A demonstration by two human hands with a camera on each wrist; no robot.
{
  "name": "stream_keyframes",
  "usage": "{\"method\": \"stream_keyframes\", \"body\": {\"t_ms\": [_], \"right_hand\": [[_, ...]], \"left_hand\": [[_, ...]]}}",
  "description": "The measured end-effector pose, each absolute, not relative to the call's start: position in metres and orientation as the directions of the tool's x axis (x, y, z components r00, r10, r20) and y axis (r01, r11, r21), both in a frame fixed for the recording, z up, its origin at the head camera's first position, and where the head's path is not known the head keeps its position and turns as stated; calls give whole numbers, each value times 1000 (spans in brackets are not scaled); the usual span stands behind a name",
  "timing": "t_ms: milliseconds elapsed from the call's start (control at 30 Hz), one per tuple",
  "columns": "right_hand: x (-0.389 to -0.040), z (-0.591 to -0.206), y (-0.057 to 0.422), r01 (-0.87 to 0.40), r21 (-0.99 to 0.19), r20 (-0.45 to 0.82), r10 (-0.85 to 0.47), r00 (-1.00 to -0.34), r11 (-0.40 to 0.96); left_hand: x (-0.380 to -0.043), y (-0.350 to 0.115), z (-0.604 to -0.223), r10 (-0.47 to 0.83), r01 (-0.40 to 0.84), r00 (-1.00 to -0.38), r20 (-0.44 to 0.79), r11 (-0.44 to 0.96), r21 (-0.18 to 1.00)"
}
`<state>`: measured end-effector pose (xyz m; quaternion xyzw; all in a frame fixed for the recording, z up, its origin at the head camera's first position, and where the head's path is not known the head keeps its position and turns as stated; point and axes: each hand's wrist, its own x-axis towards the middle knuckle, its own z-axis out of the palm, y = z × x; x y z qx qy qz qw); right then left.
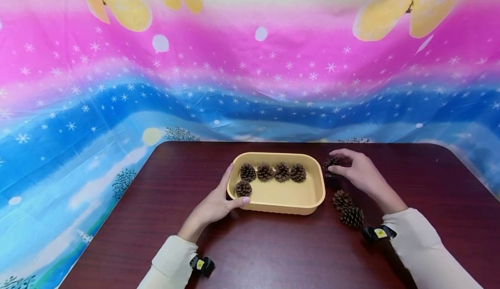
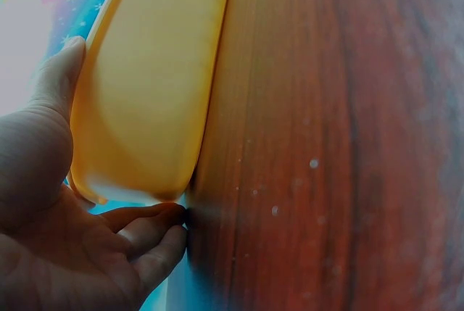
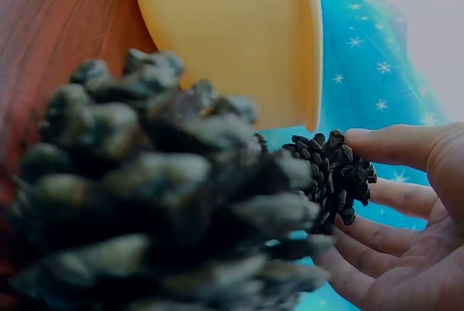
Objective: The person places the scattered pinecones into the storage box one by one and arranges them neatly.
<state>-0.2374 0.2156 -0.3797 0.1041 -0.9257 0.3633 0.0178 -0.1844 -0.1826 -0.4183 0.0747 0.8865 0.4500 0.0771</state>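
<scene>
A yellow plastic container (image 1: pixel 281 208) stands on the table with several brown pine cones (image 1: pixel 264 172) inside, most lined up along its back wall and one near the left front corner. My left hand (image 1: pixel 214 204) grips the container's left end, thumb over the front rim; the left wrist view shows its fingers against the end wall (image 2: pixel 145 108). Just right of the container, my right hand (image 1: pixel 357 169) pinches a pine cone (image 3: pixel 337 173) between thumb and fingers. Two more pine cones (image 1: pixel 351 217) lie touching on the table, nearer me; one looms large in the right wrist view.
The dark red-brown table (image 1: pixel 273 250) has rounded far corners. Behind it hangs a pink and blue snowflake-patterned cloth (image 1: pixel 250 76), close to the table's far edge. The container's right rim (image 1: pixel 323 189) stands between the right-hand cones and its inside.
</scene>
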Motion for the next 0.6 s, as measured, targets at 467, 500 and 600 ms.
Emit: {"method": "stream_keyframes", "body": {"t_ms": [467, 500, 600], "right_hand": [[-237, -387, 211, -243, -662, 124, -217, -968, 709], [-237, -387, 211, -245, -662, 126, -217, -968, 708], [-237, -386, 210, -245, -667, 128, -216, -968, 704]], "left_hand": [[-185, -183, -419, 190, 52, -979, -76, 589, 806], [-185, -183, -419, 190, 51, -979, -76, 588, 807], [-186, -183, -419, 194, 56, -978, -73, 587, 808]]}}
